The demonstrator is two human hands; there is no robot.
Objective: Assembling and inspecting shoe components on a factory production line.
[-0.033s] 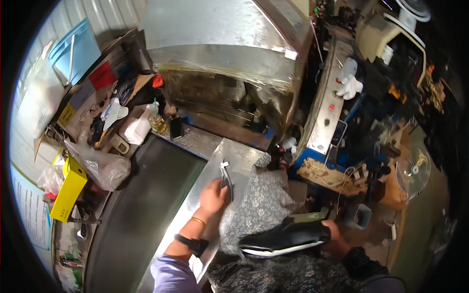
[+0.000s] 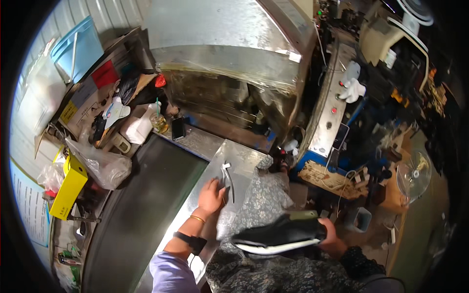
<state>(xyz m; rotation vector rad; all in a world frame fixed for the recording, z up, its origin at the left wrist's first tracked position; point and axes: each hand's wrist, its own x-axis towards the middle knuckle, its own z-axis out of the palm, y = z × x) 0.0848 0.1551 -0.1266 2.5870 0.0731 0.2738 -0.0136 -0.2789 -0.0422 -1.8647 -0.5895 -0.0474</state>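
Observation:
A black shoe [image 2: 278, 233] with a white sole lies sideways over my lap, its toe pointing left. My right hand [image 2: 333, 239] is closed round its right-hand end. An olive-green piece [image 2: 304, 215] shows just behind the shoe; I cannot tell whether it is part of it. On the metal worktop [image 2: 244, 158], my left hand [image 2: 211, 199] rests with its fingers stretched out, holding nothing visible. Just right of those fingertips lies a thin, curved dark tool [image 2: 229, 183] with a white end. Flowered dark cloth [image 2: 264, 200] covers my lap below the shoe.
A dark conveyor belt [image 2: 146, 210] runs along the left of the worktop, and a metal hood [image 2: 215, 58] stands ahead. A phone [image 2: 178, 128], a plastic bag [image 2: 105, 168] and a yellow box [image 2: 68, 188] sit left. At right are a control panel [image 2: 326, 122] and a fan [image 2: 414, 173].
My left hand has shifted slightly left, away from the curved tool, which now shows more fully. The shoe in my right hand has moved a little to the left.

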